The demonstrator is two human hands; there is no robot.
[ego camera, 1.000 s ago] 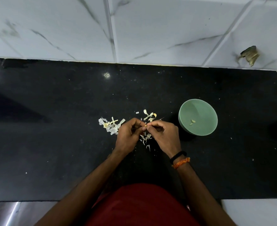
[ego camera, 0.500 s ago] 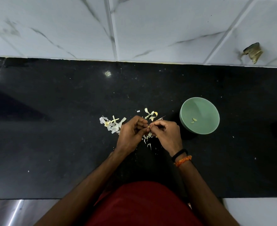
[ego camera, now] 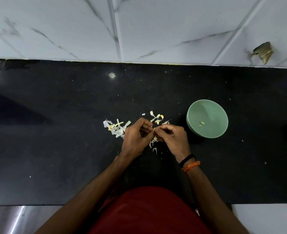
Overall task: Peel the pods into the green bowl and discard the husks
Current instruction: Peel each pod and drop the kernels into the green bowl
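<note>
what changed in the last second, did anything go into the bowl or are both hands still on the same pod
Little changed. The left hand and right hand still pinch the small pod between their fingertips, now closer together. Nothing was let go. The green bowl holds the same two peeled pieces, and the husks lie where they were on the black counter.

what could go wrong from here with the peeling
The small pale pod is only pinched between the fingertips of the left hand and right hand, so it may slip onto the black stone counter. The round green bowl sits off to the right, so a peeled piece might land among the pale husk scraps instead.
</note>
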